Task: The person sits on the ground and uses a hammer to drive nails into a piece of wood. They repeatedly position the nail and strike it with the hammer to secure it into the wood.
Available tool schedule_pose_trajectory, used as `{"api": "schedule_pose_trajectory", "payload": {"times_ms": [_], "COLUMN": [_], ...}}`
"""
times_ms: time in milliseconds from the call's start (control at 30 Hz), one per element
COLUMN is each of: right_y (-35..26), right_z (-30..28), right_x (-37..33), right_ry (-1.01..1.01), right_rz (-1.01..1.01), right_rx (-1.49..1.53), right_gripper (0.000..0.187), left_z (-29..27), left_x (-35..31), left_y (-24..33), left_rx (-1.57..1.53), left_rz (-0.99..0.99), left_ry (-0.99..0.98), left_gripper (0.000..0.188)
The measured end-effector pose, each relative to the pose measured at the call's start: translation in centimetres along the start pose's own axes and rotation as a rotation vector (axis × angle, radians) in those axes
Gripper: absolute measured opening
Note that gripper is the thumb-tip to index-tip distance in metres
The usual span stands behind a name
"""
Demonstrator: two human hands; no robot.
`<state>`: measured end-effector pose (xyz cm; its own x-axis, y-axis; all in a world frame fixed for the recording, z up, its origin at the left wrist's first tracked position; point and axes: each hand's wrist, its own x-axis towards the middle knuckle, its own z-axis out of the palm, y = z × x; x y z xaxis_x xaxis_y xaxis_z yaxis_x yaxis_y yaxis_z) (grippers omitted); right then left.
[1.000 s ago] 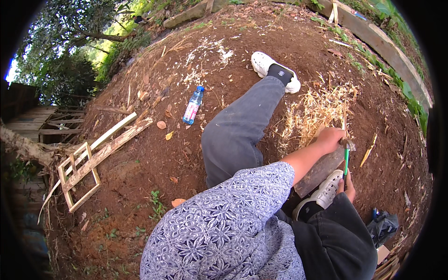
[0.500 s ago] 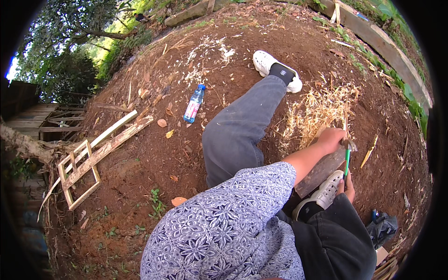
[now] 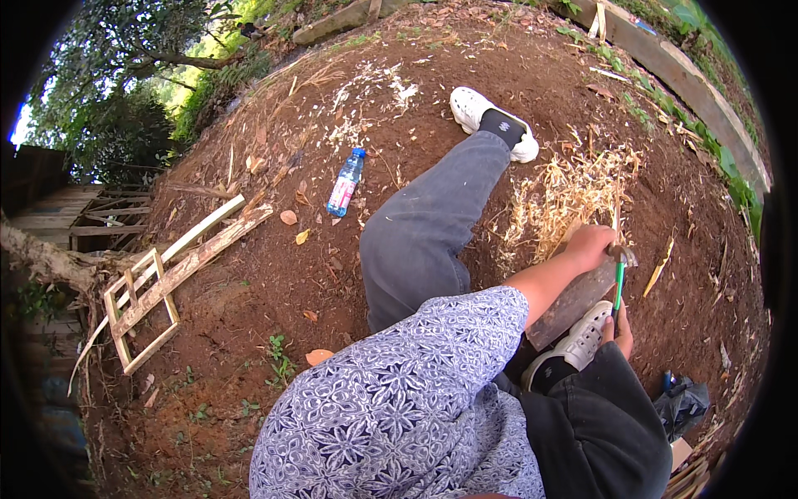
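Observation:
My right hand (image 3: 619,334) is closed round the lower handle of a claw hammer (image 3: 619,283) with a green handle, beside my right shoe. The hammer's metal head lies right by the fingers of my left hand (image 3: 591,247). That hand is closed over the far end of a thick wooden board (image 3: 569,309), which slants across the ground between my legs. A thin strip of wood (image 3: 617,214) sticks out past the left fingers; what exactly they pinch is hidden behind the hand and hammer head.
Pale wood shavings (image 3: 557,200) are heaped beyond the board. A water bottle (image 3: 345,183) lies left of my left leg. Farther left rests a small wooden frame (image 3: 170,291) with long strips. A wood splinter (image 3: 658,268) and a dark plastic bag (image 3: 682,407) are on the right.
The hammer head has shifted slightly, so more of its metal shows beside the left fingers. My left hand has moved very little, and my right hand keeps its grip.

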<state>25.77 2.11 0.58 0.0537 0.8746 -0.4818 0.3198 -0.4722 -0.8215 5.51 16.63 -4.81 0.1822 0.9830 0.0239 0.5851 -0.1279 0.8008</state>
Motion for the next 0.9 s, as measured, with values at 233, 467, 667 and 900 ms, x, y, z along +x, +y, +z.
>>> {"api": "schedule_pose_trajectory", "payload": {"times_ms": [233, 467, 667, 900], "right_y": [0.7, -0.7, -0.9, -2.0], "right_z": [0.1, -0.9, -0.4, -0.9], "right_x": [0.3, 0.1, -0.1, -0.3], "right_ry": [-0.003, 0.12, 0.08, 0.176], "right_rz": [-0.05, -0.12, -0.118, -0.142], "right_rx": [0.06, -0.066, -0.091, -0.086], "right_gripper": [0.052, 0.05, 0.05, 0.05], "left_z": [0.0, 0.1, 0.0, 0.1], "left_x": [0.1, 0.0, 0.1, -0.1], "left_y": [0.0, 0.3, 0.0, 0.1], "left_rx": [0.001, 0.017, 0.01, -0.026], "left_rz": [0.006, -0.011, -0.029, -0.004], "left_ry": [-0.015, -0.014, -0.052, -0.002], "left_gripper": [0.015, 0.017, 0.016, 0.018]}}
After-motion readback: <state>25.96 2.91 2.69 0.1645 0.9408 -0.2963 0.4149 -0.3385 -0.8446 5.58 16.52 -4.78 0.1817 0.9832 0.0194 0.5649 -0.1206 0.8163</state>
